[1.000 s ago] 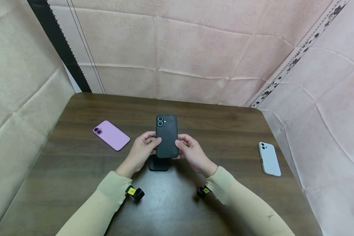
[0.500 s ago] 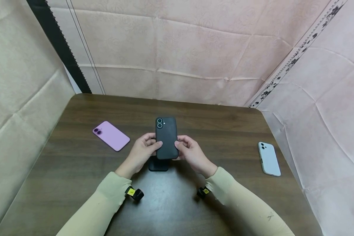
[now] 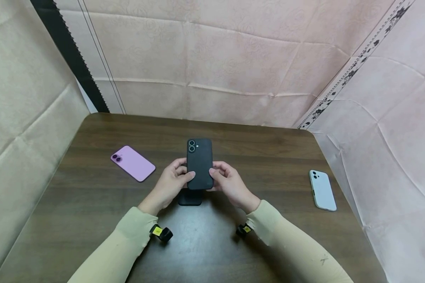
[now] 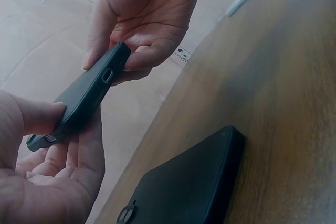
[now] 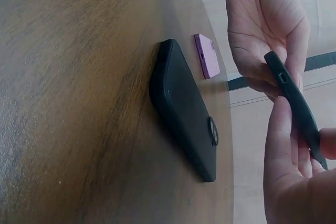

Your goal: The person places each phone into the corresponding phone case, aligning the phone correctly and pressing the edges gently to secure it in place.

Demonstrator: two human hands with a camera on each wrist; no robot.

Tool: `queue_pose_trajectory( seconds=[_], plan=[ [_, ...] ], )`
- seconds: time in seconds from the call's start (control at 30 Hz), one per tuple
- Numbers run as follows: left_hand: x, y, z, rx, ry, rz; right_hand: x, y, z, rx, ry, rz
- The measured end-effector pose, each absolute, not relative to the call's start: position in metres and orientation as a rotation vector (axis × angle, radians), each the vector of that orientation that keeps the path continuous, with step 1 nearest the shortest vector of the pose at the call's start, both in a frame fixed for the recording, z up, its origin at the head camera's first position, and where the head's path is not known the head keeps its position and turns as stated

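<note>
A black phone [image 3: 200, 163] with two round lenses is held up, its back facing me, over the middle of the table. My left hand [image 3: 170, 181] pinches its left side, thumb on the back and fingers beneath. On the other side my right hand [image 3: 233, 184] grips it the same way, its thumb at the edge. The left wrist view shows an oval cutout in the held phone's [image 4: 86, 90] near edge. Below it another black phone [image 5: 184, 108] lies on the table, lens ring upward; in the head view it is mostly hidden.
A purple phone [image 3: 133, 163] lies back up to the left on the brown wooden table [image 3: 269, 153]. Far to the right is a light blue phone [image 3: 323, 190]. Pale patterned cloth [image 3: 233, 59] hangs behind the table and along both sides.
The held black phone dips slightly, then comes back up a little, with both hands keeping their grip. The other phones stay where they were.
</note>
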State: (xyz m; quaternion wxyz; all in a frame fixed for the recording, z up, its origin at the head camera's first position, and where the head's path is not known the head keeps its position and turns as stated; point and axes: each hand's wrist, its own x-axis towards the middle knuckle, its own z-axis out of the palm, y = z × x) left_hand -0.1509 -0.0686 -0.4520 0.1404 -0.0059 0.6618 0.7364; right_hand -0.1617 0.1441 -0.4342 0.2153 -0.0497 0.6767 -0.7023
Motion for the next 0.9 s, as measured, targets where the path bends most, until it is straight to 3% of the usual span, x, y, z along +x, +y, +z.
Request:
queue_pose_trajectory(
  seconds=[0.53,0.9],
  plan=[
    [-0.151,-0.068,-0.453,-0.048,1.905,2.149,-0.162,0.143,-0.437,-0.124,1.906,-1.962],
    [-0.152,-0.051,-0.466,-0.002,2.126,1.966,-0.183,0.167,-0.436,-0.064,2.402,-2.029]
  ],
)
